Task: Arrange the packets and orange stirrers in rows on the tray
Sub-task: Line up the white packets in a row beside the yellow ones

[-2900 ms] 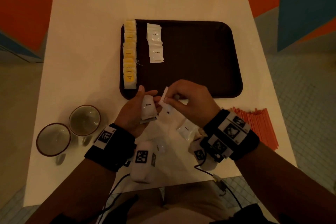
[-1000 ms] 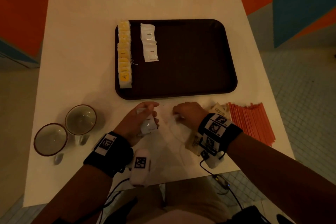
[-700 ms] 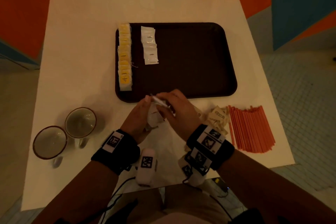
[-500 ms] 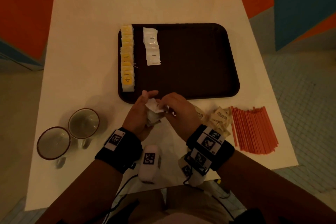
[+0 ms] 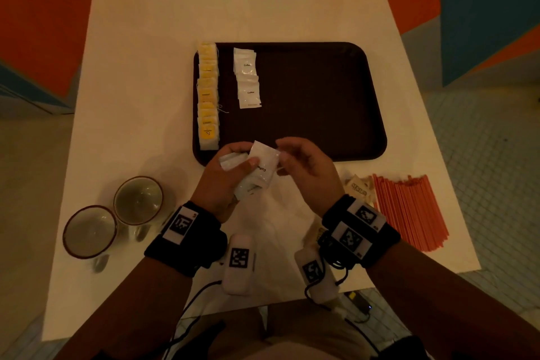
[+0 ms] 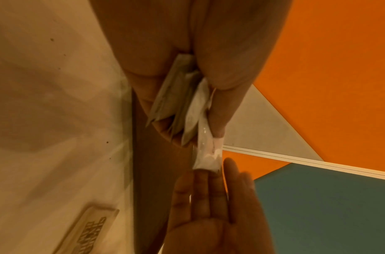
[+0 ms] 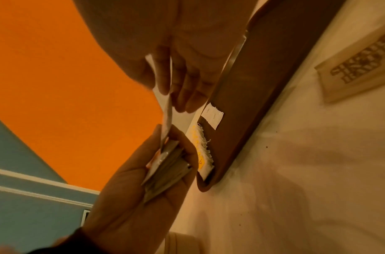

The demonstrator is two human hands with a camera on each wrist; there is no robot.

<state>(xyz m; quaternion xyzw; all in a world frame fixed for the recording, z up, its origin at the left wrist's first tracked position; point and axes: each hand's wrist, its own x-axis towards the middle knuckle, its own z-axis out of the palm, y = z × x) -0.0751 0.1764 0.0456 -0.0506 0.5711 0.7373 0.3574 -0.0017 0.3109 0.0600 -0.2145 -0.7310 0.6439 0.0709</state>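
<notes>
Two rows have been started on the tray (image 5: 321,102): yellow packets (image 5: 208,96) down its left edge and white coffee packets (image 5: 247,79) just beside them, reaching only partway toward its near edge.

Both hands are up over the near edge of the tray. A second ago they were down on the bench (image 5: 146,67) picking up loose packets; now those are gathered. The left hand (image 5: 225,181) grips a small stack of white packets (image 5: 257,172), thumb on top. The right hand (image 5: 306,169) has its fingers around the top packet, pulling it off the stack. From the right wrist view the fingers pinch its edge.

That likely means the next packet goes at the near end of the white row.

Brown packets (image 5: 358,188) lie on the bench just off the tray's near right corner, and the orange stirrers (image 5: 409,207) lie beside them. None are on the tray yet, so lots is left. Two cups (image 5: 114,216) sit well off the tray's near left corner.
</notes>
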